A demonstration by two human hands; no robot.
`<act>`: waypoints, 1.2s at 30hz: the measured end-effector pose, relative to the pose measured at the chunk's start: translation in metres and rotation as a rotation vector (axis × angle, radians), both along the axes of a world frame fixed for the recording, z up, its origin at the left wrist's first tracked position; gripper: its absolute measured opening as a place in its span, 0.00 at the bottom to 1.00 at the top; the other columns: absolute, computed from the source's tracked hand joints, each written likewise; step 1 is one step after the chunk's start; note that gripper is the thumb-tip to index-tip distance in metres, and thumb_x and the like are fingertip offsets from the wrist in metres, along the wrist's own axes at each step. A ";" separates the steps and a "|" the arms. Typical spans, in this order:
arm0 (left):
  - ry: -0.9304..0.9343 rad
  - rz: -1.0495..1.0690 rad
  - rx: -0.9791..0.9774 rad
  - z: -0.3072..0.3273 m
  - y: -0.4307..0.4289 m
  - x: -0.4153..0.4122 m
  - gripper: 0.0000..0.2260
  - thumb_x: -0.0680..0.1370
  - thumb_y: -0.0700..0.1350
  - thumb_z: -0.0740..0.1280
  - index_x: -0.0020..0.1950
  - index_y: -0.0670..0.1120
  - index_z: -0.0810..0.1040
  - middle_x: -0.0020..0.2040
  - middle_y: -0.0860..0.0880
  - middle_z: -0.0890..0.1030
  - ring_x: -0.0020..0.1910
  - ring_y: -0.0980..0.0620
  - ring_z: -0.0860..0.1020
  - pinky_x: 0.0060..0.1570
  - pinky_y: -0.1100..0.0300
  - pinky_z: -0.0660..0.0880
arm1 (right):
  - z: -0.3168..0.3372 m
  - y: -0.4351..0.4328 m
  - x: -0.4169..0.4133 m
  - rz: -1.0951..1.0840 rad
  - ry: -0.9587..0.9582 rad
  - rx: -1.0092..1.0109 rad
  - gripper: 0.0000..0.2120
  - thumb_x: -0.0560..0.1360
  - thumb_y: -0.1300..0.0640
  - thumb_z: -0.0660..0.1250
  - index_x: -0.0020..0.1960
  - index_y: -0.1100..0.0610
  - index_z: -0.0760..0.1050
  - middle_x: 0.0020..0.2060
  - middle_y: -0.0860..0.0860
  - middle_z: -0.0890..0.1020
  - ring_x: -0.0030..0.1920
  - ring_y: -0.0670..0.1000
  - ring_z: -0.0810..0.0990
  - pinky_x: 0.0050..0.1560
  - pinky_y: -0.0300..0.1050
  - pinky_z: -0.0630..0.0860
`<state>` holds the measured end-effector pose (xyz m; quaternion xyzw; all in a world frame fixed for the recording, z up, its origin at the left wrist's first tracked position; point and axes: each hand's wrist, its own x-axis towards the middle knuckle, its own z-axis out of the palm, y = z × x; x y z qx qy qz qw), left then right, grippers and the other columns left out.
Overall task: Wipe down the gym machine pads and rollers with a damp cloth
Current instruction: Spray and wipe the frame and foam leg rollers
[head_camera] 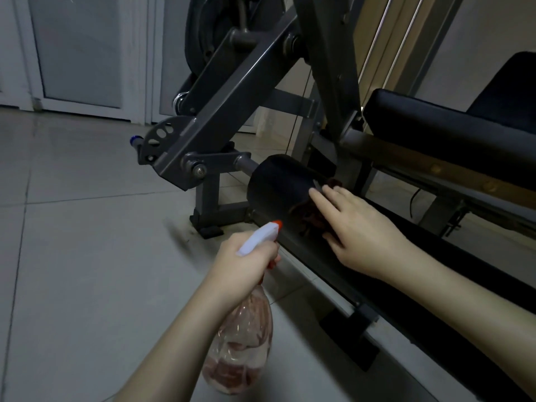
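The right hand (359, 227) presses a dark red cloth (311, 219), fingers straight, against the black cylindrical foam roller (278, 187), hiding most of the cloth. The roller's long axis runs from its axle down-right. The left hand (246, 265) grips a clear plastic spray bottle (243, 343), nozzle towards the roller.

roller (278, 187) black | cloth (311, 217) dark red | spray bottle (246, 338) clear, white-orange head

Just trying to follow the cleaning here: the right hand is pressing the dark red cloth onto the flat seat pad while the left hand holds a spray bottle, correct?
Not quite. The head view shows the right hand pressing the dark red cloth against the round black roller, not the seat pad, which sits untouched behind. The left hand does hold the spray bottle.
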<state>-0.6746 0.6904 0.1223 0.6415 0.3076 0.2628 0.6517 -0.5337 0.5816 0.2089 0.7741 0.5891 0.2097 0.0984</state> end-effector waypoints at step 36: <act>-0.160 -0.039 0.151 -0.014 -0.020 -0.004 0.15 0.69 0.53 0.63 0.40 0.39 0.75 0.37 0.39 0.77 0.37 0.50 0.73 0.40 0.54 0.66 | 0.044 0.040 0.099 -0.211 0.980 0.304 0.08 0.78 0.57 0.64 0.41 0.52 0.77 0.36 0.50 0.80 0.34 0.46 0.78 0.34 0.38 0.72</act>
